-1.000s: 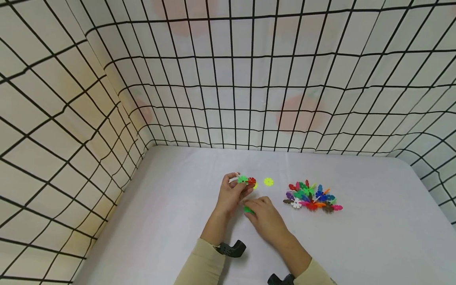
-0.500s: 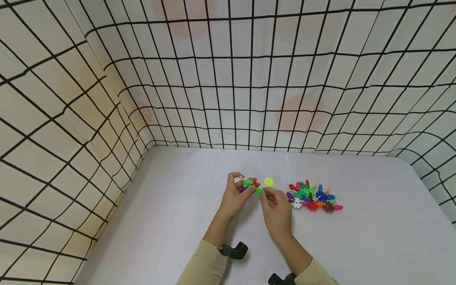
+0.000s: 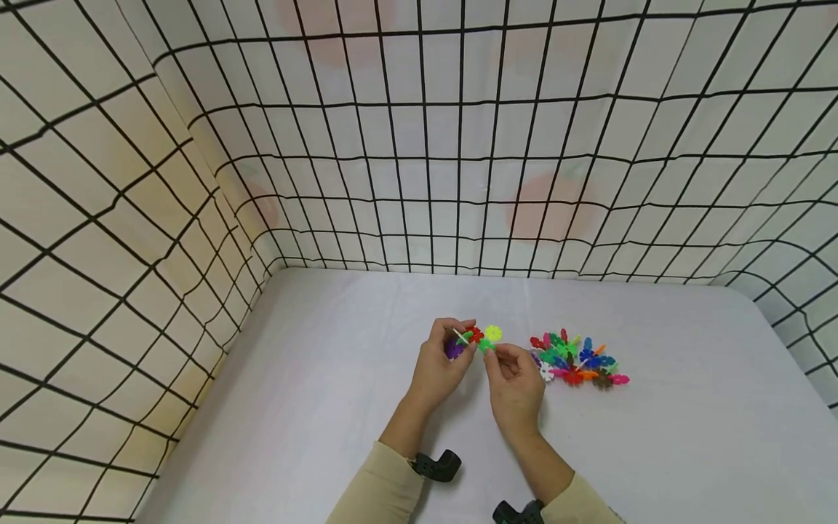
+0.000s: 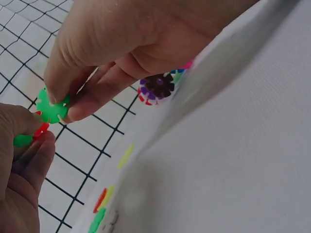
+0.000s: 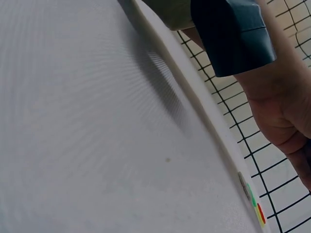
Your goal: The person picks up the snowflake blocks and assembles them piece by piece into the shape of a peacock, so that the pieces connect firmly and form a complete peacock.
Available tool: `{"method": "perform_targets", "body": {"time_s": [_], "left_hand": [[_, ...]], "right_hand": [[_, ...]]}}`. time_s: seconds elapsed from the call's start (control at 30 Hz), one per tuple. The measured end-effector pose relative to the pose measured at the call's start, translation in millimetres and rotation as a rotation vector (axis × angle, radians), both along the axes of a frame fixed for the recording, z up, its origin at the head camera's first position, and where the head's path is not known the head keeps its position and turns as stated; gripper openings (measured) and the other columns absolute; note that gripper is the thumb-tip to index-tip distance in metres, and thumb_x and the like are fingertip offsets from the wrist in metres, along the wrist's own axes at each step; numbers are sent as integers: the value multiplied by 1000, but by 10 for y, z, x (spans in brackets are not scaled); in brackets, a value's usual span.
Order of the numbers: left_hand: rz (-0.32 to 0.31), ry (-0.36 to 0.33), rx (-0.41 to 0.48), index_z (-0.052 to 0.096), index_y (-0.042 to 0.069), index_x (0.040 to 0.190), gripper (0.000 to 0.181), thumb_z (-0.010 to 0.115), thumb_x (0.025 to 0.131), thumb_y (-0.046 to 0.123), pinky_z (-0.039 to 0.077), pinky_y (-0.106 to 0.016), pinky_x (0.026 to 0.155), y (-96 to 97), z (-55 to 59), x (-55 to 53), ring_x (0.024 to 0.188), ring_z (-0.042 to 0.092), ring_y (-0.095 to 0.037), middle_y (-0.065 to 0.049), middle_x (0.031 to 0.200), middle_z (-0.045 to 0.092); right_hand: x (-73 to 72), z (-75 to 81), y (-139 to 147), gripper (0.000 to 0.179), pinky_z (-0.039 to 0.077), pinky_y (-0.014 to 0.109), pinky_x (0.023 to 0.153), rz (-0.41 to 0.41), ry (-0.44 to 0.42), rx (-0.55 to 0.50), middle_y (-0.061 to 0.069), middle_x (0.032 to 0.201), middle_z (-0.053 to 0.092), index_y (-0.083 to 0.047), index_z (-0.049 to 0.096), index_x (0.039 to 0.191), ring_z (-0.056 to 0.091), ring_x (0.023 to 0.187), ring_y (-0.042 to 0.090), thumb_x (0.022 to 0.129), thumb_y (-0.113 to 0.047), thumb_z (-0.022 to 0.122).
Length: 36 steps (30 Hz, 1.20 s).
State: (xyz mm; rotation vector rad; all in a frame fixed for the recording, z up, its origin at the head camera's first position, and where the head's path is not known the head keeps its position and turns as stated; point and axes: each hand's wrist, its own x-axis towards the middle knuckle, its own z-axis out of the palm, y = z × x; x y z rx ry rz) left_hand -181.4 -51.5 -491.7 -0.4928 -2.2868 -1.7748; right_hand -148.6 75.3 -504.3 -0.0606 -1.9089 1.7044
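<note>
My left hand (image 3: 442, 364) holds a small linked cluster of notched plastic snowflake discs above the table. A purple disc (image 3: 453, 349), a red disc (image 3: 476, 334) and a white one seen edge-on show at its fingers. My right hand (image 3: 517, 386) pinches a bright green snowflake disc (image 4: 52, 108) between thumb and fingers. In the left wrist view this green disc meets the red disc (image 4: 41, 129), which the left fingertips pinch. The right wrist view shows the left hand (image 5: 282, 114) at the right edge, its fingertips cut off.
A pile of mixed-colour snowflake discs (image 3: 576, 360) lies right of the hands. One yellow disc (image 3: 493, 333) lies just beyond them. Several loose discs (image 4: 99, 213) rest on the white tabletop (image 3: 327, 349). Black wire mesh (image 3: 445, 182) stands along the back and sides.
The right hand has brought the green disc up from the table side to the left hand's cluster. The left hand has shifted slightly right and turned the cluster, with the purple disc now showing.
</note>
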Motion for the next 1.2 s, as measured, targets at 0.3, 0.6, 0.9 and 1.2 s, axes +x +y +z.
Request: {"method": "perform_targets", "body": {"time_s": [0.3,0.6,0.9,1.2], "left_hand": [[-3,57,16,50,7,108,28,69,92,-4,57,-24,95,94,-11,40,121,69,-25,-10,134,70],[-116,-296,308,48,7,138,43,64,102,21,60,-21,79,58,1,-5,111,67,-23,-15,142,60],[-68,-546,422,61,-6,125,28,59,103,11,63,-26,67,44,12,-57,77,71,-10,-5,97,67],[-10,-572,444,60,-4,127,30,59,103,13,62,-23,67,30,-10,-73,76,71,-9,-10,105,70]], "right_hand": [[-17,-26,20,17,55,6,74,-30,65,12,25,93,71,10,68,100,65,81,-4,85,9,76],[-86,-1,247,18,49,2,83,42,69,347,12,99,69,-1,70,102,71,95,26,86,4,77],[-140,243,635,21,63,41,81,201,-191,634,5,106,72,-10,71,111,72,97,22,92,-18,77],[-190,470,1367,37,50,38,65,71,-682,818,17,97,69,-3,68,116,61,88,33,96,-33,70]]}}
